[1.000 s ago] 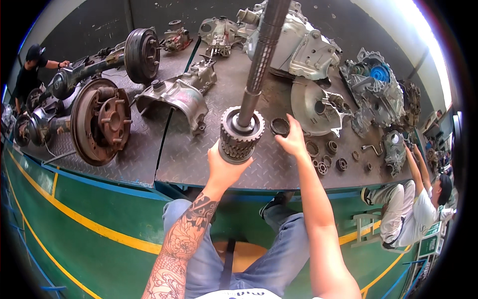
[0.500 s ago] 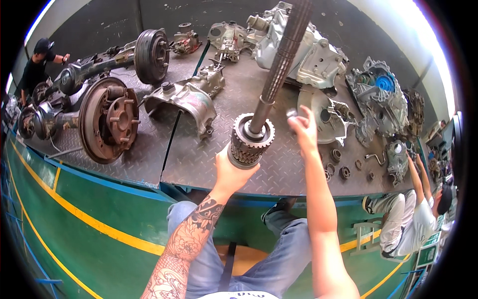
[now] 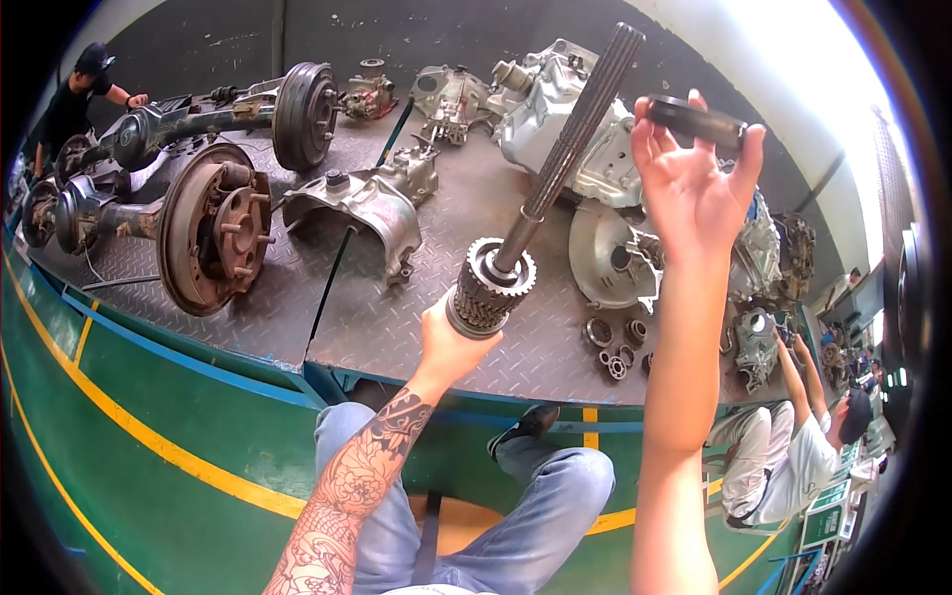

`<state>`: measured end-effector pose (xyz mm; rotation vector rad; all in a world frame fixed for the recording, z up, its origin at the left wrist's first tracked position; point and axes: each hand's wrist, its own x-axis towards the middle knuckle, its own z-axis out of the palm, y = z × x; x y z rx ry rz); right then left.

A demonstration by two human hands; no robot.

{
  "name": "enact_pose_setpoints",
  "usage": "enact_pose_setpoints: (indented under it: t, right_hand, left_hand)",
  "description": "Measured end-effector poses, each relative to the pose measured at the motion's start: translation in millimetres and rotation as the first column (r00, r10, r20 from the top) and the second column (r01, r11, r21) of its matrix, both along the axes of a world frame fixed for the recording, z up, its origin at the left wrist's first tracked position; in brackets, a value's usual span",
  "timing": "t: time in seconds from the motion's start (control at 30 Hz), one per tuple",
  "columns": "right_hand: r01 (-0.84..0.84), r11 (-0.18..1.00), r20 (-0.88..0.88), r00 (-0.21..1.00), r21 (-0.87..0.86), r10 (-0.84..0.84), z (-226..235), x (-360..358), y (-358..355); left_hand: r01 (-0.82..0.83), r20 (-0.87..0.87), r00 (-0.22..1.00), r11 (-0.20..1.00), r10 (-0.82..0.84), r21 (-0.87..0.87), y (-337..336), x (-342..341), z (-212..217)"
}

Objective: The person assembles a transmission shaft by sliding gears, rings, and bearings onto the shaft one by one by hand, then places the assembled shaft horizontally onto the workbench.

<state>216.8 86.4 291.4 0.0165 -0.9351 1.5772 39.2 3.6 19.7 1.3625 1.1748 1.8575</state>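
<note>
Left hand (image 3: pixel 451 340) grips a geared shaft (image 3: pixel 493 288), right hand (image 3: pixel 698 186) (raised high) a dark ring (image 3: pixel 692 121).

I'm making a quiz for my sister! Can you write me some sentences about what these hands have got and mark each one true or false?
1. The left hand holds a gear stack with a long shaft sticking out. True.
2. Some small round parts lie on the metal tabletop. True.
3. The right hand lies flat on the tabletop. False: it is raised, holding a dark round piece.
4. The shaft stands perfectly upright in the picture. False: it slants, top toward the right.
5. The dark round piece is around the shaft. False: it is apart from it.
</note>
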Motion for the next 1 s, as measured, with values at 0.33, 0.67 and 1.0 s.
enact_pose_setpoints:
  t: [0.33, 0.67, 1.0]
  right_hand:
    - [0.191, 0.845, 0.106, 0.954, 0.499, -0.279, 43.4, -49.2, -33.4]
    - [0.359, 0.856, 0.28, 0.836, 0.374, -0.472, -86.6, -51.9, -38.1]
    - [0.342, 0.817, 0.356, 0.773, 0.463, -0.525, -159.4, -49.5, -42.9]
  left_hand:
    - [0.045, 0.007, 0.999, 0.998, -0.045, -0.047, 11.1, 9.2, -16.0]
    - [0.039, 0.073, 0.997, 0.996, -0.033, -0.078, 19.4, -2.4, -43.3]
    - [0.075, 0.117, 0.991, 0.995, -0.067, -0.066, 19.0, -2.5, -39.5]
